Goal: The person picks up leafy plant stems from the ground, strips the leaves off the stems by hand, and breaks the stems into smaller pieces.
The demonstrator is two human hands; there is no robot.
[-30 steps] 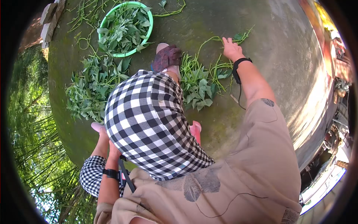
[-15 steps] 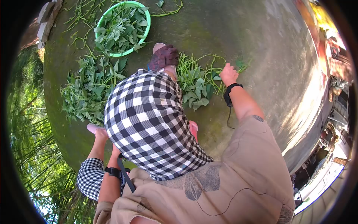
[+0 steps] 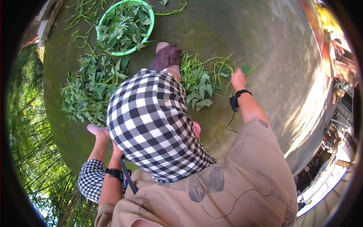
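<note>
My right hand [image 3: 238,79] is bare, with its fingers closed on a leafy green vine [image 3: 248,69] at the right side of a loose pile of vines and leaves [image 3: 198,85]. A dark purple glove covers my left hand [image 3: 166,58], which is at the pink shoe [image 3: 162,46], just left of that pile; its fingers are curled and whatever they hold is hidden. My checkered knee covers most of the left forearm. A larger leafy heap [image 3: 89,92] lies to the left, below a green basin [image 3: 152,22] full of leaves.
Loose stems [image 3: 81,15] lie on the concrete ground [image 3: 280,75] at the upper left. Another stem [image 3: 172,13] is right of the basin. A dark cord [image 3: 230,126] hangs from my right wrist device. Bamboo greenery [image 3: 41,151] stands at the left edge.
My right hand has come down and back from its higher, farther reach, drawing the vine against the pile. Since half a second ago it has moved slightly right. The left glove has barely moved.
</note>
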